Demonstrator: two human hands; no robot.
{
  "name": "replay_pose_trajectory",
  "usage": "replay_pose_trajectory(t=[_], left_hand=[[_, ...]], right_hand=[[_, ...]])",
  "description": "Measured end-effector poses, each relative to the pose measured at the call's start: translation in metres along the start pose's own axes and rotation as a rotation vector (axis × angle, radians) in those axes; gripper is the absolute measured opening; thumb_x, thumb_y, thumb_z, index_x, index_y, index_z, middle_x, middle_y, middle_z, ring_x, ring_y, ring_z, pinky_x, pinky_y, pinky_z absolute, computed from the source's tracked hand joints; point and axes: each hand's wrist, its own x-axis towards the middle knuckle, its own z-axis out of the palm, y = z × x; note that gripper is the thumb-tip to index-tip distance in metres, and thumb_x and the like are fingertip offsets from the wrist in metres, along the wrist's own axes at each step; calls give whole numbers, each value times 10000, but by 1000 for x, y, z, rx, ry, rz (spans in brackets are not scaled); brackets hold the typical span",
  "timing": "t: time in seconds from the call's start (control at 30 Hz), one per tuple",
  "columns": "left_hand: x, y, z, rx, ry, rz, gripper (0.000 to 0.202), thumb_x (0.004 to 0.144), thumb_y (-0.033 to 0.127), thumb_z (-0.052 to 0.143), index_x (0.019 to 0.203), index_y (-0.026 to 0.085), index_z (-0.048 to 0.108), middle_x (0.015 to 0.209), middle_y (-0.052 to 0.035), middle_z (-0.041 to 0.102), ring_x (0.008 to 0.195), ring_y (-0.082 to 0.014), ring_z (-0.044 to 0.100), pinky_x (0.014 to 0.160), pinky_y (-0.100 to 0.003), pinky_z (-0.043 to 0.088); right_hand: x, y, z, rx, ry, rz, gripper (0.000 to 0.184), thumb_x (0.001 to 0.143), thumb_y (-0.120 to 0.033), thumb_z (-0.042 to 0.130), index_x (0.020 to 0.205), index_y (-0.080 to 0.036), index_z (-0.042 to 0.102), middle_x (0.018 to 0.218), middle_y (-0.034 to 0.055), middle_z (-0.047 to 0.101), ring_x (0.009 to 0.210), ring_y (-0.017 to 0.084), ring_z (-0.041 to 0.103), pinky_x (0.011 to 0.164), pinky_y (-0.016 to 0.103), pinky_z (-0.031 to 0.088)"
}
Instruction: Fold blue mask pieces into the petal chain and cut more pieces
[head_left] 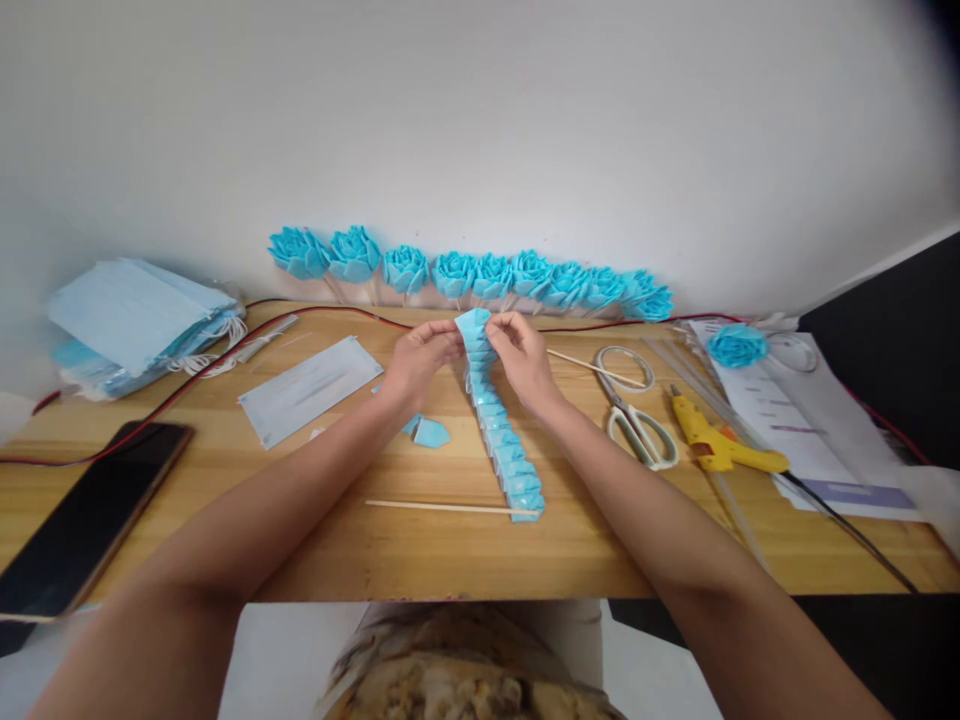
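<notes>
A long strip of overlapping light-blue folded petals (496,430) runs from between my hands down toward the table's front edge. My left hand (426,352) pinches the strip's far end from the left. On the other side, my right hand (521,355) grips the same end between thumb and fingers. Across the strip's near end lies a thin wooden stick (442,507). Loose blue cut pieces (431,432) rest on the table beside my left wrist. Right of my right hand are white-handled scissors (639,432) and another wooden stick (592,367).
Several blue flowers on sticks (454,273) lean along the wall. At left are a stack of face masks (139,310), a flat mask sheet (311,390) and a phone (97,520). A yellow glue gun (720,445), papers (817,410) and one blue flower (737,346) lie at right.
</notes>
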Motion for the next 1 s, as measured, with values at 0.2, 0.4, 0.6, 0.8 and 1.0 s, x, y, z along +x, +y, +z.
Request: replay_pose_trajectory(t=[0.2,0.4,0.6,0.8,1.0], left_hand=[[3,-2,-2,78,-57,66,225,710,318,751,846,145,707,767,-26,715,768,-153,656,851,-315,500],[2,-2,-5,295,-41,165,230,726,392,752,732,165,720,717,0,682,723,-142,586,787,-280,460],[1,0,-5,321,-28,149,193,745,350,735,701,164,715,705,-3,673,713,-140,583,773,-266,447],[1,-1,-6,318,-7,144,179,755,322,724,671,165,712,678,-2,669,700,-141,584,765,-267,454],[0,-1,-5,345,-13,142,204,749,352,753,660,174,709,685,-1,669,709,-150,587,750,-271,456]], right_hand=[[0,2,1,-2,-19,23,173,858,-380,604,819,-213,578,771,-17,614,718,137,540,701,283,438],[-2,0,2,-9,-42,19,191,853,-391,622,809,-208,597,758,-18,624,701,131,541,681,276,437],[2,3,-3,36,2,82,293,891,-467,578,758,-210,628,729,1,635,702,152,584,655,283,474],[8,6,-10,145,71,129,287,862,-525,619,921,-246,590,916,27,715,877,180,664,752,302,528],[4,4,-6,196,-216,54,579,788,-428,737,1308,-287,523,1054,25,711,971,196,663,869,338,536]])
